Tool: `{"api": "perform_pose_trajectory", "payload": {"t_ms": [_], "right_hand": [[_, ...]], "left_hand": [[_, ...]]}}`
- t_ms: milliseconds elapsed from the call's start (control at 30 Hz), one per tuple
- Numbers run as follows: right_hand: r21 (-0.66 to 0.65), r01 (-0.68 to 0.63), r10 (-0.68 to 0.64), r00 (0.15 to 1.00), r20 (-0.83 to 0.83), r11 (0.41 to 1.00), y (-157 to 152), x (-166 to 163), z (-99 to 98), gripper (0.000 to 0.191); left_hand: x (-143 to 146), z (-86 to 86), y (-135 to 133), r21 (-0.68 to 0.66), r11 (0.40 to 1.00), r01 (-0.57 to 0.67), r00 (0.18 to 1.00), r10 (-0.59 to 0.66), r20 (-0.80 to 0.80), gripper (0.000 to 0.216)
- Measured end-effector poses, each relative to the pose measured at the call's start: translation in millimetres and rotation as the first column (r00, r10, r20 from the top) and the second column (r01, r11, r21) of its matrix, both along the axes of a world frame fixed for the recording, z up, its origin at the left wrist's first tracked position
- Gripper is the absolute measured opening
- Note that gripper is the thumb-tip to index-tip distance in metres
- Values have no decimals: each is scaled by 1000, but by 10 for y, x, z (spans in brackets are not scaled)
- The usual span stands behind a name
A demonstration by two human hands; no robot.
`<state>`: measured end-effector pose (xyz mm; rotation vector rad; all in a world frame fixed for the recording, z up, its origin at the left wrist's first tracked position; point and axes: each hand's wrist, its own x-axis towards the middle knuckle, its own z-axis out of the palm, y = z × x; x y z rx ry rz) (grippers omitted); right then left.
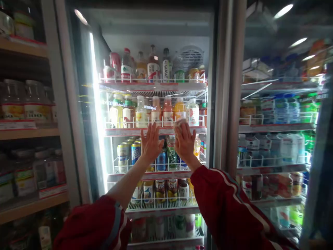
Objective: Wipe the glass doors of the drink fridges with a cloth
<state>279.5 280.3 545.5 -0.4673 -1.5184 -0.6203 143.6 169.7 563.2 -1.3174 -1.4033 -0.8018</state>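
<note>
Both my arms in red sleeves reach up into a lit drinks fridge (156,88). My left hand (151,143) is open with fingers spread, its back to me, in front of the edge of the shelf of juice bottles (168,111). Beside it, my right hand (185,141) has its fingers together around a pale rounded object (180,122) that pokes out above the fingertips; I cannot make out what it is. Cans (130,152) and small bottles stand on the shelf just behind and below both hands.
The fridge's glass door (78,114) stands swung out on the left. A second fridge (275,139) with a shut glass door is on the right. Wooden shelves (28,132) with jars fill the left side.
</note>
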Motion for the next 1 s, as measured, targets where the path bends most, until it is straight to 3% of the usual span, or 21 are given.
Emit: {"api": "perform_pose_trajectory", "payload": {"t_ms": [133, 333, 433, 633, 867, 1000], "right_hand": [[24, -32, 31, 998, 56, 999, 2, 44, -54, 45], [-93, -37, 16, 977, -215, 995, 358, 381, -6, 51], [-94, -84, 66, 981, -182, 992, 237, 235, -60, 52], [22, -103, 99, 986, 131, 994, -222, -222, -268, 44], [2, -71, 71, 992, -108, 997, -103, -214, -190, 48], [-10, -89, 88, 993, -78, 996, -373, -570, -214, 47]], "left_hand": [[11, -69, 6, 4, 1000, -18, 1000, 18, 13, 58], [-81, -246, -104, 17, 997, -71, 997, 70, 34, 59], [-57, -310, -121, 9, 996, -86, 995, 85, 52, 59], [-122, -324, -190, 25, 996, -90, 996, 89, 30, 59], [-638, -338, -532, 94, 988, -121, 992, 123, -13, 58], [-874, -381, -637, 102, 990, -95, 994, 100, -41, 58]]}}
